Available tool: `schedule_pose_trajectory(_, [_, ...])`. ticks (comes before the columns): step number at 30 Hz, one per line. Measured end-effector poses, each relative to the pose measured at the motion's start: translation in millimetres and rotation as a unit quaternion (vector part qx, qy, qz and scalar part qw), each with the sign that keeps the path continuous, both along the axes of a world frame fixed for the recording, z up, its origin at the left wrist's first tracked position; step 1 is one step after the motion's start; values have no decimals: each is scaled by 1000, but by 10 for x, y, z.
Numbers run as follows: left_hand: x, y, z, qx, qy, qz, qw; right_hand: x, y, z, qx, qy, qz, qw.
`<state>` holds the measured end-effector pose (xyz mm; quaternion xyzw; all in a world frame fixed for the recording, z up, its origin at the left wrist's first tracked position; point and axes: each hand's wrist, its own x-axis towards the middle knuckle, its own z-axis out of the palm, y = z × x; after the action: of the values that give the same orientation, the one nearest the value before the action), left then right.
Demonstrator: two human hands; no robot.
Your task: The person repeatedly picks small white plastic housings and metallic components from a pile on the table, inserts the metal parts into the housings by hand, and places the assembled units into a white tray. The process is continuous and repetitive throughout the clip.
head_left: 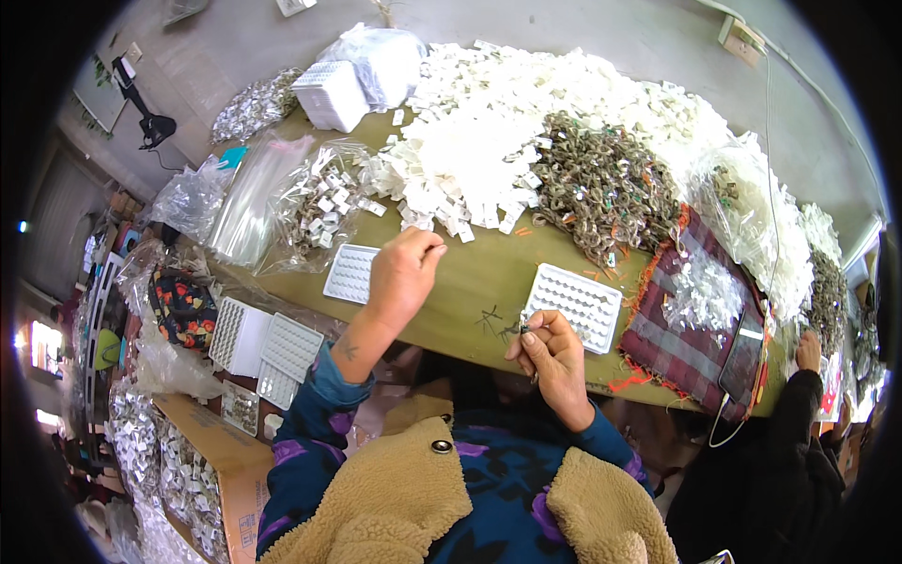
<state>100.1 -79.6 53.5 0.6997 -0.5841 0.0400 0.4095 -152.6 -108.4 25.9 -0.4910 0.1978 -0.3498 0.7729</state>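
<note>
On the olive table (470,291), the left hand (402,273) reaches toward the heap of white pieces (460,179), fingertips pinched together; what they hold is too small to tell. Further right, the right hand (550,352) grips a small dark clip (512,327) just beside a white compartment tray (575,305).

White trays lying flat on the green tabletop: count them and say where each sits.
2. One white tray lies just left of the left hand; the other white tray lies right of the right hand. More may be buried under the piles.
</note>
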Motion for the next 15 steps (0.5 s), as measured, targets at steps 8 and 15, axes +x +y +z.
schedule_pose_trajectory(8, [48,-556,-250,104,-136,28,985,-163,-17,42,-22,11,0,1000])
schedule_pose_trajectory(15, [-299,-285,-334,54,-50,-49,996,-280,-75,-37,-34,22,29,999])
